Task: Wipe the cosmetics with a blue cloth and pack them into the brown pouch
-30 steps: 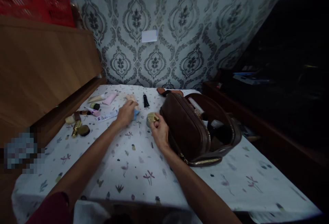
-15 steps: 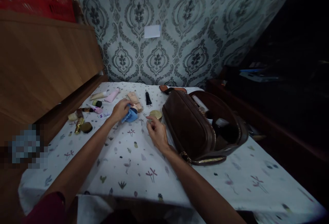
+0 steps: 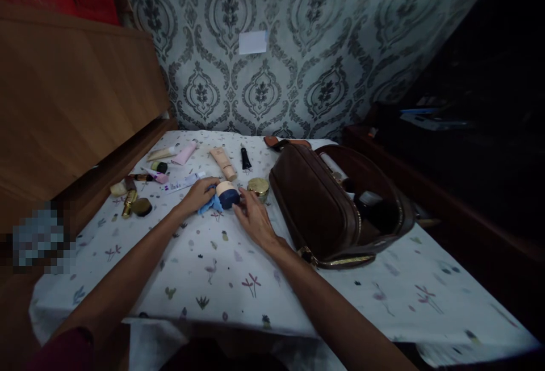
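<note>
My left hand (image 3: pixel 199 196) has its fingers closed on a crumpled blue cloth (image 3: pixel 209 206). That cloth presses against the left side of a small cosmetic jar (image 3: pixel 229 197), dark blue and cream in colour. On the jar's right side are the fingers of my right hand (image 3: pixel 256 219), gripping it. A round gold-lidded container (image 3: pixel 258 187) stands just beyond that hand. Behind the jar lies a beige tube (image 3: pixel 223 163), with a small black tube (image 3: pixel 246 158) to its right. A white tube (image 3: pixel 184 182) is just past my left hand.
An unzipped brown bag (image 3: pixel 315 206) holding several items stands close to my right forearm. At the table's left are a pink tube (image 3: pixel 184 153), a gold lipstick-like tube (image 3: pixel 129 203) and a round dark container (image 3: pixel 142 207). A wooden cabinet (image 3: pixel 85 81) borders the left side.
My left hand has drawn slightly nearer with the cloth, bringing the jar into plain view. My right hand has moved left from beside the gold-lidded container onto the jar.
</note>
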`<state>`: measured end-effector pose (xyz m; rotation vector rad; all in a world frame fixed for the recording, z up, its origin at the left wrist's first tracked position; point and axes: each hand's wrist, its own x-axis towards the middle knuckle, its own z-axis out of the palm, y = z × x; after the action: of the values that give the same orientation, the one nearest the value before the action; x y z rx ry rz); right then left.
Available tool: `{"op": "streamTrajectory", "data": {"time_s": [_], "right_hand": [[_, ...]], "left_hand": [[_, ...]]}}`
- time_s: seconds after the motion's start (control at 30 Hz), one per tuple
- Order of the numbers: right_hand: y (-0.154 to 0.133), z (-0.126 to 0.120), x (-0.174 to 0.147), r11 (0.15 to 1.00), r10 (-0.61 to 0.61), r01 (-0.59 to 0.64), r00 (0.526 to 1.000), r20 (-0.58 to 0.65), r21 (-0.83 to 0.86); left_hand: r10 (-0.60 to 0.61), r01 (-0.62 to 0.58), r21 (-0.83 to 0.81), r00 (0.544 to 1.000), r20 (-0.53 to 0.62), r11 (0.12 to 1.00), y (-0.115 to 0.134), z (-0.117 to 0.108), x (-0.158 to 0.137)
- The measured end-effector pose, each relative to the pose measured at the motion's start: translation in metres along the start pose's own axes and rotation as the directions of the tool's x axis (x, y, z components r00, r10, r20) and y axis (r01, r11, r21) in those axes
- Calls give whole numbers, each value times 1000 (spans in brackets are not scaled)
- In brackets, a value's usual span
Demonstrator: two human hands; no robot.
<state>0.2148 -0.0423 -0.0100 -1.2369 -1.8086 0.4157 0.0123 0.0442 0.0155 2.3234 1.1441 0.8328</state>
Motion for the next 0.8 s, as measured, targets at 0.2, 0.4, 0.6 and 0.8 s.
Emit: {"op": "streamTrajectory", "data": {"time_s": [0.2, 0.4, 0.6, 0.8], "right_hand": [[-5, -1, 0, 999, 49, -49, 998, 27, -19], [-7, 1, 0, 997, 67, -67, 998, 12, -28], [-3, 2, 0, 999, -21, 19, 999, 30, 36], [1, 4, 2, 995, -19, 15, 999, 32, 101]], "left_hand": [[31, -29, -36, 998, 54, 999, 16, 1, -7], [26, -28, -9, 988, -152, 1000, 29, 0, -6], [146, -130, 71, 940, -309, 989, 56, 2, -17], [304, -298, 150, 952, -22, 943, 46, 17, -41]]}}
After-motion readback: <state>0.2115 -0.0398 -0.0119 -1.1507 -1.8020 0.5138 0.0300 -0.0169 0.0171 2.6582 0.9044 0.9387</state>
